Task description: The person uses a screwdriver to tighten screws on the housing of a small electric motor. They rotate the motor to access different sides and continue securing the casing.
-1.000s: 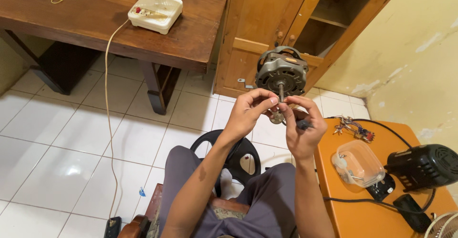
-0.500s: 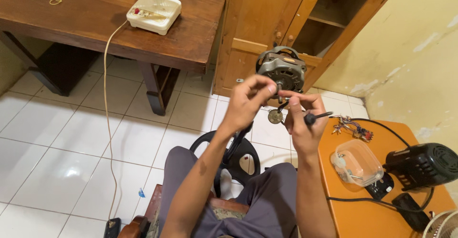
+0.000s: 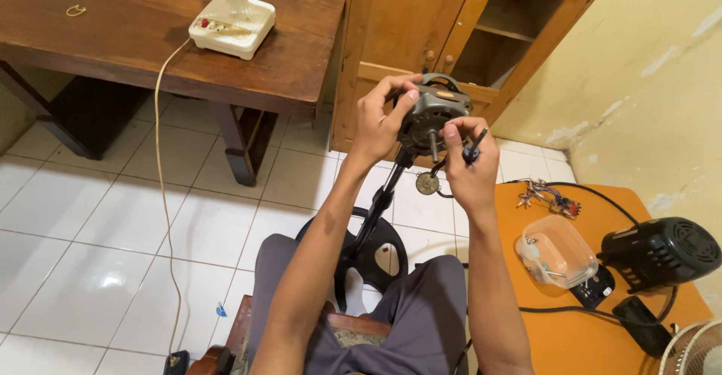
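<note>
motor (image 3: 430,113): grey metal housing, with a darker band around the middle and a silver shaft
tool (image 3: 474,146): black, held in the right hand (image 3: 466,176)
disc (image 3: 427,185): dull metallic grey
stand (image 3: 376,209): black pole and black round base
trousers (image 3: 421,322): plain greyish purple
wooden table (image 3: 135,44): dark reddish brown
desk fan base (image 3: 232,25): cream white, with small red and white buttons
cord (image 3: 162,187): off-white
cabinet (image 3: 421,21): honey-coloured wood with visible grain
small table (image 3: 594,337): orange
container (image 3: 555,251): clear plastic
second motor (image 3: 662,251): black
wire bundle (image 3: 549,197): mixed red, blue and yellow
floor (image 3: 90,255): white glossy tiles with grey grout lines
wall (image 3: 662,81): pale yellow, with white patches
</note>
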